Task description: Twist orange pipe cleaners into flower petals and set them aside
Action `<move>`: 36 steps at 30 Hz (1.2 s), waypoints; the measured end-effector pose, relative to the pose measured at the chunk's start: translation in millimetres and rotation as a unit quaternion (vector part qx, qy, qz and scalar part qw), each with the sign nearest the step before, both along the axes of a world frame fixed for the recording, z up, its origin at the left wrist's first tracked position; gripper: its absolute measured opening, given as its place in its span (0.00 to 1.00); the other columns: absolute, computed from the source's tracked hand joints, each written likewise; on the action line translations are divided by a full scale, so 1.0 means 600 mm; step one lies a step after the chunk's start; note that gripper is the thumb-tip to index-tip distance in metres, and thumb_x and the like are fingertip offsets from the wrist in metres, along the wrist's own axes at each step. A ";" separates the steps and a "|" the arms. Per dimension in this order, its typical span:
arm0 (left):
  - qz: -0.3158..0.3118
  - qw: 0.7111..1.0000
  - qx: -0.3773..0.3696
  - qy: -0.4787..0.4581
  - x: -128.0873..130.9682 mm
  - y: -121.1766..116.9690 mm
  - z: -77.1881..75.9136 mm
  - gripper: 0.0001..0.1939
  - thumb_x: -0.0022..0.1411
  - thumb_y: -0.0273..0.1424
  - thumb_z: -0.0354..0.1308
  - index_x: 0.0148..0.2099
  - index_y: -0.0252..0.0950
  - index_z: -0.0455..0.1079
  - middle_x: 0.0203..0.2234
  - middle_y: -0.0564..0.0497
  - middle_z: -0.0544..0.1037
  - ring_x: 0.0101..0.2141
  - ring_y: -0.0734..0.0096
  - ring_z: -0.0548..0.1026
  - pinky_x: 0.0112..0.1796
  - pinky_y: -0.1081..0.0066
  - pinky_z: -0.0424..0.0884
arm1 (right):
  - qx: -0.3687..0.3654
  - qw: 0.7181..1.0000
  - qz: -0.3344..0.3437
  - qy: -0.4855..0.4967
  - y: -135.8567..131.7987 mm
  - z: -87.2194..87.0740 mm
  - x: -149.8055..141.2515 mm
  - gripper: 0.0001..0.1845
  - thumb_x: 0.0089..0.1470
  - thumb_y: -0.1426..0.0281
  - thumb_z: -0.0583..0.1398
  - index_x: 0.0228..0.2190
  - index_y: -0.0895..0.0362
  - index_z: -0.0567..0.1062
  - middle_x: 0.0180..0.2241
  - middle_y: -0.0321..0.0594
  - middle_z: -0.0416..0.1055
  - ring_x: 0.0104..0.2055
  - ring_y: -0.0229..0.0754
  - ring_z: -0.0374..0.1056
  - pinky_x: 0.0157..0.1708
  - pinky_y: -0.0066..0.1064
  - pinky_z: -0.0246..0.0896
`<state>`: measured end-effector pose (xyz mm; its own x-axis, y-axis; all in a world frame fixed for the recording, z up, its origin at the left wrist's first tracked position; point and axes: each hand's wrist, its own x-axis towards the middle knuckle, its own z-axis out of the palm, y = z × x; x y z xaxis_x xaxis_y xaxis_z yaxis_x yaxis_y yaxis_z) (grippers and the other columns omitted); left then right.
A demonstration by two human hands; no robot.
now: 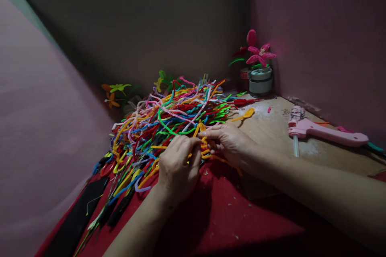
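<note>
Orange pipe cleaner is bent up between the two hands, right at the front edge of a big multicolour pile. Going left to right, a black strip lies on the red cloth, then the left hand has thumb and fingers closed up narrow (can't tell what's inside, the knuckles block it). The right hand has the orange bit in a tight fingertip pinch. Past that, there's an orange petal on the board, a potted pink flower behind, and a pink glue gun.
</note>
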<state>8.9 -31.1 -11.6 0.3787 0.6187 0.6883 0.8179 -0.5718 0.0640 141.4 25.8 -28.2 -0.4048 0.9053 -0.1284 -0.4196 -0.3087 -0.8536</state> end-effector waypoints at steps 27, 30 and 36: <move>0.087 0.989 -0.049 0.107 0.009 -0.007 -0.012 0.05 0.54 0.25 0.49 0.26 0.36 0.62 0.21 0.51 0.67 0.25 0.70 0.65 0.27 0.71 0.60 | 0.179 0.959 -0.070 -0.208 -0.013 0.006 0.001 0.06 0.38 0.75 0.58 0.14 0.61 0.71 0.15 0.33 0.63 0.19 0.32 0.57 0.21 0.26 0.51; 0.102 0.986 -0.049 0.119 0.010 -0.007 -0.015 0.06 0.54 0.24 0.50 0.25 0.36 0.62 0.20 0.51 0.68 0.24 0.70 0.66 0.26 0.70 0.59 | 0.207 0.940 -0.076 -0.261 -0.012 0.002 -0.001 0.07 0.39 0.75 0.58 0.15 0.60 0.73 0.16 0.34 0.65 0.22 0.34 0.59 0.23 0.26 0.52; 0.121 0.977 -0.033 0.174 0.018 -0.009 -0.018 0.04 0.54 0.25 0.51 0.28 0.36 0.64 0.21 0.50 0.70 0.25 0.67 0.67 0.26 0.70 0.59 | 0.241 0.922 -0.066 -0.297 -0.010 -0.009 -0.002 0.06 0.39 0.75 0.57 0.16 0.60 0.74 0.17 0.36 0.67 0.23 0.35 0.60 0.25 0.27 0.53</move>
